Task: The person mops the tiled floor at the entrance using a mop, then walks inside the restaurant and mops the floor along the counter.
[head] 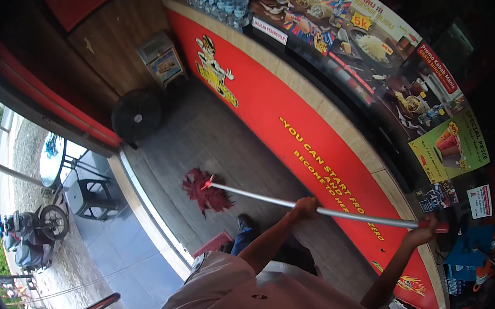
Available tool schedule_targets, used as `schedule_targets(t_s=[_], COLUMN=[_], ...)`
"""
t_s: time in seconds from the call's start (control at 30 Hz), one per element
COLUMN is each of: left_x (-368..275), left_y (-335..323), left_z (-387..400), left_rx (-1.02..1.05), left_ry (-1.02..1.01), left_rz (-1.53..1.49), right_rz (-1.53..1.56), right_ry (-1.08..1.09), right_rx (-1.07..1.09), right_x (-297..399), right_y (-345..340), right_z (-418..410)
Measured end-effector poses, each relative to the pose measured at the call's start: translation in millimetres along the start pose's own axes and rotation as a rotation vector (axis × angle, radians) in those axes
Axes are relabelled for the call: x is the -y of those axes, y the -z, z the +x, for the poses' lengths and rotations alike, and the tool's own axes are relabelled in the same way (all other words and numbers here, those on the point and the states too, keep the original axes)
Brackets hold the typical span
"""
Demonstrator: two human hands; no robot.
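Observation:
A mop with a red string head (214,202) lies spread on the dark wood-look floor. Its pale metal handle (256,195) slants up from there towards the right. My left hand (305,208) is wrapped around the middle of the handle. At the upper end, my right hand (421,232) grips the mop by its red end grip (441,227), close to the counter edge. A dark shoe (244,222) and a blue trouser leg show below my left forearm.
A red-fronted counter (266,121) bearing writing runs along the right, with water bottles (219,3) on top. A black round fan (136,117) stands near the far wall. Left of the door sill (145,209) are a plastic stool (90,197) and a motorcycle (36,233). A red mat (211,243) lies near my foot.

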State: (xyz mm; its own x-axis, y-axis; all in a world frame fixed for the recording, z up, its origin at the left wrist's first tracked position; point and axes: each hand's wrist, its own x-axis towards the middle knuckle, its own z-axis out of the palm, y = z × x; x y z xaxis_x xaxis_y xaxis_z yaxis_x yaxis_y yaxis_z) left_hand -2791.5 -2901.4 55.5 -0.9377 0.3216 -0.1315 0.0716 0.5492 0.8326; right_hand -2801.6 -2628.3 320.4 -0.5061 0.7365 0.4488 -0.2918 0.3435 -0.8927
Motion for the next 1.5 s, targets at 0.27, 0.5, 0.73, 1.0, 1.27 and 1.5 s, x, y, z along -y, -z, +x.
schedule_targets(t_s=[0.27,0.5,0.73,1.0,1.27,1.5], left_x=[170.3,159.9,155.2,-34.5,-204.7,-185.2], left_y=[11.0,-8.5,-52.5,-135.5,-199.9,-222.8], left_z=[-137.1,-173.2,-127.9,-12.0,58.6,49.3], left_rx=[-0.139,-0.581,-0.805,-0.669,-0.11,-0.266], left_ry=[0.354,0.743,0.667,0.233,-0.263,-0.208], left_rz=[0.338,0.318,0.202,0.205,-0.1,-0.067], right_rz=[0.188,0.375,0.342,0.334,1.371,0.209], right_ry=[-0.62,-0.577,-0.322,-0.085,0.141,0.727], right_rx=[0.46,1.418,1.66,1.125,1.017,0.225], right_x=[-46.9,-58.1,-50.4,-64.4,18.8,-42.8], right_y=[-20.5,-14.4,-1.0,82.2,169.8,203.4], right_z=[-165.9,-148.9,-73.9,102.0,220.8,244.8])
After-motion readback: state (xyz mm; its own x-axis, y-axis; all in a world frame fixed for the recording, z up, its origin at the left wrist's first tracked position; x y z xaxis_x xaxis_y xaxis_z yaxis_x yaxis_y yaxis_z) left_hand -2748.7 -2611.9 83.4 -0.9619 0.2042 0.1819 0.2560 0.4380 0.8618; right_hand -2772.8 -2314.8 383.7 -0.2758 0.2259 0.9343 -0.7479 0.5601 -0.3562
